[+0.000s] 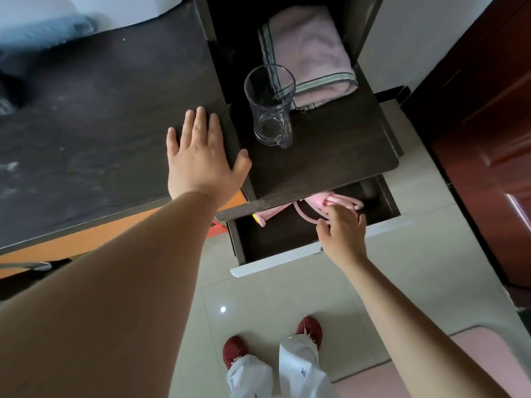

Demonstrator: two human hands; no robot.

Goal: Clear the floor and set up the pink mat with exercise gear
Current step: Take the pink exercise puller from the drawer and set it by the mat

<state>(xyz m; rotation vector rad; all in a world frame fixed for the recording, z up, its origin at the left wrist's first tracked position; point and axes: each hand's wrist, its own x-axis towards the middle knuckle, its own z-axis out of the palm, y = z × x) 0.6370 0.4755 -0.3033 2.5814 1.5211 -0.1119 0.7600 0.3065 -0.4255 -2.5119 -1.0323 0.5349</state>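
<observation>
Landmark: the open drawer point(275, 239), dark inside with a white front, pulled out under a small dark nightstand point(330, 156). In it we see pink resistance tubing point(309, 215) with a pink piece under the nightstand's edge (only partly visible).

Our right hand point(342, 231) reaches into the drawer, fingers point(333, 212) curled round the pink tubing. Our left hand point(201, 156) lies flat, fingers spread wide, on the dark table point(94, 133) left of the drawer.

Above the drawer, on the nightstand top: an empty glass mug point(270, 104), upright, just beside a folded pink towel point(310, 56).

The pink mat point(474, 369) lies on the tiled floor point(258, 300), below and right of the drawer. Our red slippers point(310, 331) stand below the drawer.
</observation>
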